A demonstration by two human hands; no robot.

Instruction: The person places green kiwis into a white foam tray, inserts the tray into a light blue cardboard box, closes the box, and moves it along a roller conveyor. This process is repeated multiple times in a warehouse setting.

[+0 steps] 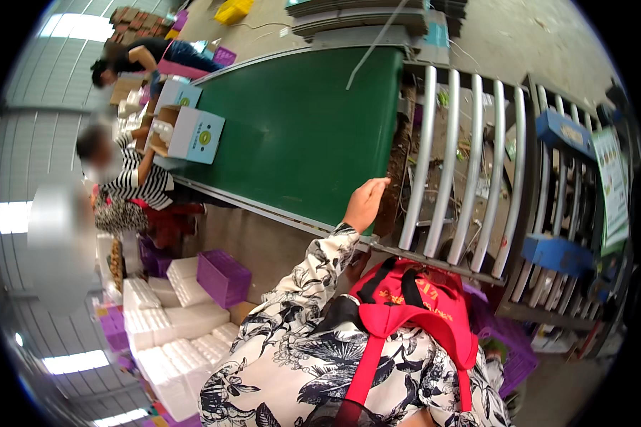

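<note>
My left hand (366,202) reaches over the near corner of the green conveyor belt (299,133), beside the gap before the metal rollers. Its fingers are stretched out and nothing shows in them; whether it touches the belt edge I cannot tell. My right hand is out of view. Below lies a red apron (416,293) with black straps and yellow writing, over my floral-patterned sleeve and shirt. At the belt's left end stands an open light-blue and white carton (200,136) with a kiwi picture and white packing inside. Another such carton (187,95) is behind it.
Metal rollers (475,171) run right of the belt, with blue blocks (558,255) farther along. Two people work at the left end. White foam trays (176,320) and a purple crate (224,277) are stacked at the lower left. Flattened cardboard (358,21) lies beyond the belt.
</note>
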